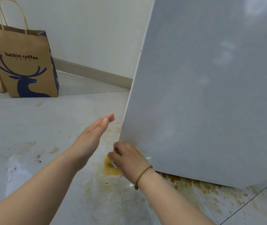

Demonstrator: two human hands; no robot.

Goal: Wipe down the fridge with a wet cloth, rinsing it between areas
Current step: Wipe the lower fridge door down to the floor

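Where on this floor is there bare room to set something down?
Bare floor lies between the paper bag and the fridge, by the skirting. Crowded at the fridge's bottom corner: right hand gripping the cloth, left hand open beside, brown spill around.

A single head-worn camera looks forward and steeply down from low, close to the fridge, whose grey face fills the right half of the wide-angle view. Both forearms enter from the bottom edge, with the left hand and the right hand on its cloth near centre; the floor, a paper bag and the wall lie farther off to the left.
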